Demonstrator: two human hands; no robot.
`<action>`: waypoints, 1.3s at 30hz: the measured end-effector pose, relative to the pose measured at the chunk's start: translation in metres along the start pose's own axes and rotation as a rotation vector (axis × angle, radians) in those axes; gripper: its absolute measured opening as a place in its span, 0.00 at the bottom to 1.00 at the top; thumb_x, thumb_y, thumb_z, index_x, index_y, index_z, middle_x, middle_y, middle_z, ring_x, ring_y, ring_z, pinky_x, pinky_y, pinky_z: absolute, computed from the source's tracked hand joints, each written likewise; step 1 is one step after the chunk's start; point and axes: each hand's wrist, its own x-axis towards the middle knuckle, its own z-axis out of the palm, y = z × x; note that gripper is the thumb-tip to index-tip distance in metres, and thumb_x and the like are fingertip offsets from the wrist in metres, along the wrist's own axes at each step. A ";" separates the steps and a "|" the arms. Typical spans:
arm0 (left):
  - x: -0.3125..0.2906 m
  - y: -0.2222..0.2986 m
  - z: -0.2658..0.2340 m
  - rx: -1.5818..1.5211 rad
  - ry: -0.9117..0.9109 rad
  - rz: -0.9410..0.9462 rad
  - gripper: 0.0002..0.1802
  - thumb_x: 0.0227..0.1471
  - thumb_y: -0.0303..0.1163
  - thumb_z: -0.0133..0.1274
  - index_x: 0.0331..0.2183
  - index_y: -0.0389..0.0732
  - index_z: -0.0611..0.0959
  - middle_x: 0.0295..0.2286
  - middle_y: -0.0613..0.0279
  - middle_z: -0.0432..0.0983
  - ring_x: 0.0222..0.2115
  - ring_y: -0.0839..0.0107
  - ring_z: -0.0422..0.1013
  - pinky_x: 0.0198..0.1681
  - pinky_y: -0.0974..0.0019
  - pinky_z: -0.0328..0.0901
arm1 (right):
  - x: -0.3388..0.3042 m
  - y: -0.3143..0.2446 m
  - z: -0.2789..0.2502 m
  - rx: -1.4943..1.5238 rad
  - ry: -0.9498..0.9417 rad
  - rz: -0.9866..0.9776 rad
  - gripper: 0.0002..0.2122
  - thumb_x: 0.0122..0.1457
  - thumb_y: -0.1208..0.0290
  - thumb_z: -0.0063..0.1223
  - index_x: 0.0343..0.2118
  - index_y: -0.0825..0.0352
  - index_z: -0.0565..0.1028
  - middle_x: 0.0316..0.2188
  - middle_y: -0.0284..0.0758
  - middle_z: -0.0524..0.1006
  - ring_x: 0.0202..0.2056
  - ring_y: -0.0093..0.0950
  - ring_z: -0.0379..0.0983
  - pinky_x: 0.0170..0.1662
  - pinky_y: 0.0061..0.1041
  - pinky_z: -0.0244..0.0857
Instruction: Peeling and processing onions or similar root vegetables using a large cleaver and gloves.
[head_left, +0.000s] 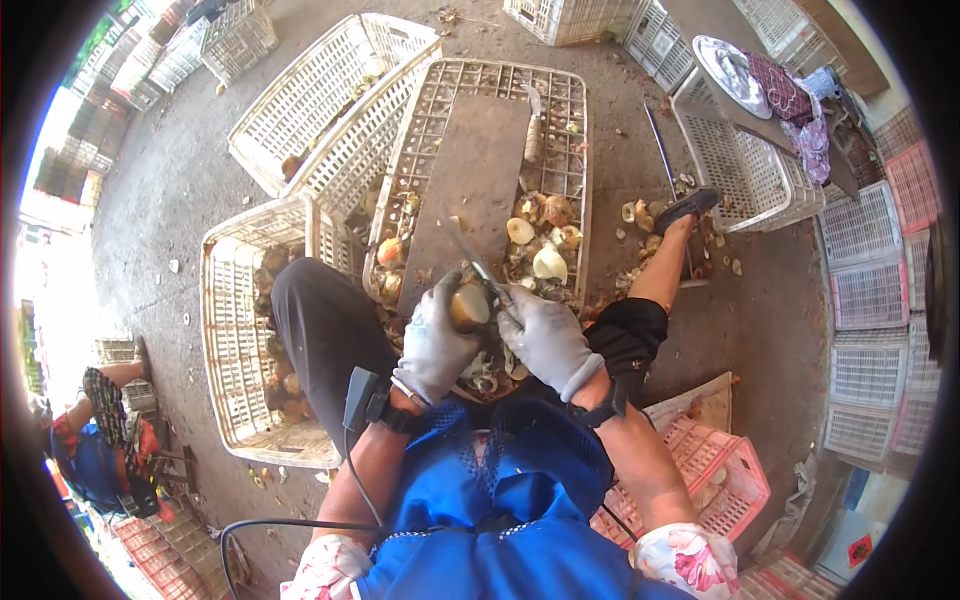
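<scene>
Both my hands wear pale grey gloves. My left hand (437, 342) grips a yellowish onion (470, 307) with a pale cut face. My right hand (547, 338) is closed around the handle of a knife (484, 272). Its blade points up and to the left, just above the onion. Ahead lies a brown board (465, 170) on an upturned white crate (575, 105). A second knife (534, 135) with a wooden handle rests along the board's right edge. Trimmed onions and peels, such as a pale onion (549, 264), lie right of the board.
A white crate (215, 345) holding onions stands by my left knee, with another crate (300, 110) beyond it. At the right, a crate (735, 165) stands below a stool with cloths. A pink crate (745, 480) sits behind my right arm. Another person (100, 440) sits far left.
</scene>
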 end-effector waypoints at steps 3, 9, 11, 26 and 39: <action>0.010 -0.010 0.002 0.114 0.004 0.158 0.42 0.41 0.27 0.66 0.59 0.38 0.70 0.49 0.42 0.74 0.52 0.43 0.71 0.55 0.49 0.67 | -0.024 0.002 -0.006 0.047 0.042 0.071 0.12 0.62 0.68 0.56 0.45 0.69 0.75 0.31 0.50 0.80 0.35 0.50 0.78 0.38 0.42 0.71; 0.028 0.013 -0.024 0.298 -0.068 0.209 0.49 0.43 0.39 0.70 0.63 0.37 0.65 0.54 0.38 0.71 0.53 0.44 0.72 0.54 0.51 0.69 | -0.066 0.004 -0.005 0.075 0.112 0.091 0.12 0.62 0.67 0.54 0.45 0.66 0.75 0.31 0.48 0.81 0.35 0.51 0.79 0.39 0.48 0.72; 0.012 0.008 -0.017 0.203 -0.114 0.112 0.50 0.44 0.42 0.71 0.63 0.37 0.65 0.53 0.38 0.72 0.51 0.43 0.73 0.53 0.51 0.69 | -0.075 0.003 -0.007 0.017 0.043 0.123 0.13 0.62 0.66 0.54 0.47 0.66 0.75 0.31 0.46 0.81 0.34 0.49 0.79 0.37 0.47 0.72; 0.027 -0.009 -0.010 -0.215 -0.224 -0.022 0.38 0.44 0.40 0.72 0.55 0.41 0.74 0.45 0.48 0.78 0.45 0.51 0.78 0.48 0.56 0.72 | -0.082 -0.020 -0.064 -0.531 -0.075 -0.173 0.19 0.61 0.68 0.55 0.54 0.64 0.72 0.26 0.37 0.76 0.25 0.35 0.79 0.25 0.36 0.72; 0.024 0.016 -0.008 -0.139 -0.253 -0.028 0.29 0.44 0.39 0.71 0.45 0.36 0.80 0.37 0.47 0.81 0.39 0.50 0.78 0.42 0.56 0.71 | -0.037 -0.022 -0.053 -0.529 -0.197 -0.159 0.20 0.60 0.70 0.54 0.54 0.72 0.71 0.25 0.42 0.77 0.24 0.39 0.78 0.27 0.38 0.72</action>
